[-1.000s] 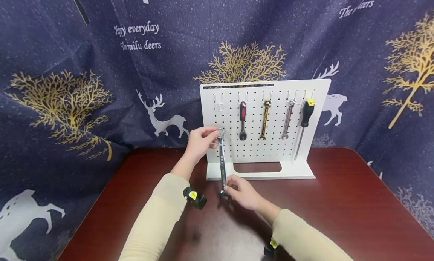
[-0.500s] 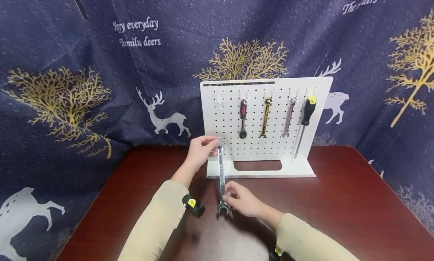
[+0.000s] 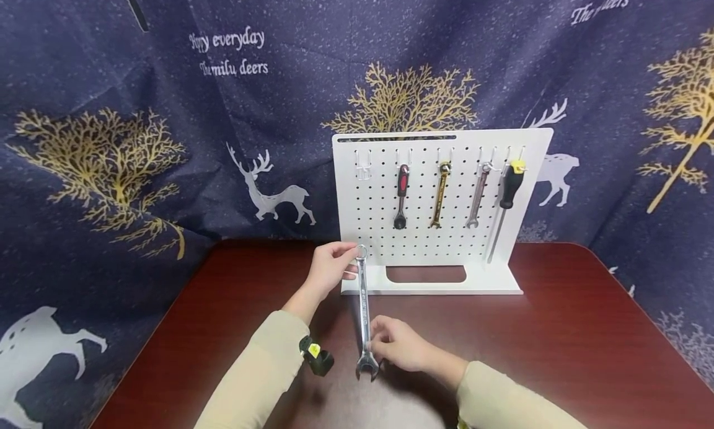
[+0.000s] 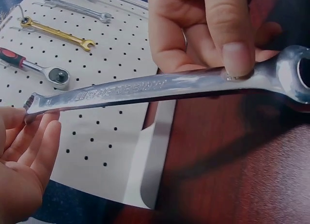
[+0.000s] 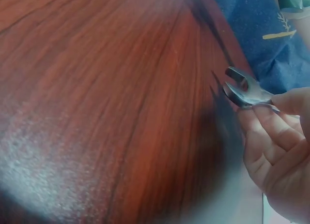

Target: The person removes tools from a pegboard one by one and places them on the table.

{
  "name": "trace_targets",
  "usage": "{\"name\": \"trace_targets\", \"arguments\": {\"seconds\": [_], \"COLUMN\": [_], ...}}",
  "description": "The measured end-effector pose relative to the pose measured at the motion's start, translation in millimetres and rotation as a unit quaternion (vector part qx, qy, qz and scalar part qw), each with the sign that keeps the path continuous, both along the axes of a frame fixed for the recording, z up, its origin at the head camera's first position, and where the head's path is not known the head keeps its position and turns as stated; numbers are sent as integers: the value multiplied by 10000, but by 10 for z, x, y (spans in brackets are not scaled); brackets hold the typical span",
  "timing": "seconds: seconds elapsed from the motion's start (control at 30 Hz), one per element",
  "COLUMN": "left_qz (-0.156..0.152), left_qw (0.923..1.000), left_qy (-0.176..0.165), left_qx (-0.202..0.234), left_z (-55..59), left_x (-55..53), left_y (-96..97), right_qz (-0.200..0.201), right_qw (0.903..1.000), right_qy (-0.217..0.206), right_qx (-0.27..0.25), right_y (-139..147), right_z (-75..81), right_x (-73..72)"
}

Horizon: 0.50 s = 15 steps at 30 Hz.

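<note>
A long silver combination wrench (image 3: 364, 305) spans both hands just in front of the white pegboard (image 3: 379, 230). Its ring end points up toward the board, and its open-ended jaw faces the near side of the table. With thumb and fingers, the left hand (image 3: 330, 268) pinches the ring end. Near the open end, the right hand (image 3: 403, 345) pinches the shaft; in the left wrist view its thumb lies on the metal. Raised lettering runs along the wrench's shaft (image 4: 121, 91). The right wrist view shows the wrench's open end (image 5: 247, 91) held above the tabletop, over its shadow.
On the pegboard hang a red-and-black ratchet (image 3: 401, 196), a gold wrench (image 3: 440, 194), a smaller silver wrench (image 3: 478, 195) and a black-handled screwdriver (image 3: 510, 190). A white hook (image 3: 363, 172) at upper left holds nothing. A dark patterned cloth (image 3: 279, 106) hangs behind the red-brown table (image 3: 558, 330).
Both hands have moved the wrench down and toward the near side, away from the pegboard. Its open end now tilts more into view. The grip of both hands looks the same.
</note>
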<state>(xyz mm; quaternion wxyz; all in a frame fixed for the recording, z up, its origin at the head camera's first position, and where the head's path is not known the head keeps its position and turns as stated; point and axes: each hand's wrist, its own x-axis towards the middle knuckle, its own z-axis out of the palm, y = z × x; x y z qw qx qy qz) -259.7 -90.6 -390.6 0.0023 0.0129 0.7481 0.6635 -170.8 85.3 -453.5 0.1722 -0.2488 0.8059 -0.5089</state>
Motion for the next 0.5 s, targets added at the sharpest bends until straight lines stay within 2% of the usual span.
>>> {"name": "trace_targets", "arguments": {"seconds": [0.2,0.5], "left_qz": [-89,-8], "left_qw": [9999,9999], "left_qy": [-80,-89], "left_qx": [51,69], "left_z": [-90,-164], "left_x": [23,28], "left_y": [4,-13], "right_qz": [61,130], "right_qw": [9996,9991], "right_qy": [-253,-358], "right_qx": [-82,-177], "right_y": [2,-2], "right_z": [-41,-34], "right_x": [17,-11]}}
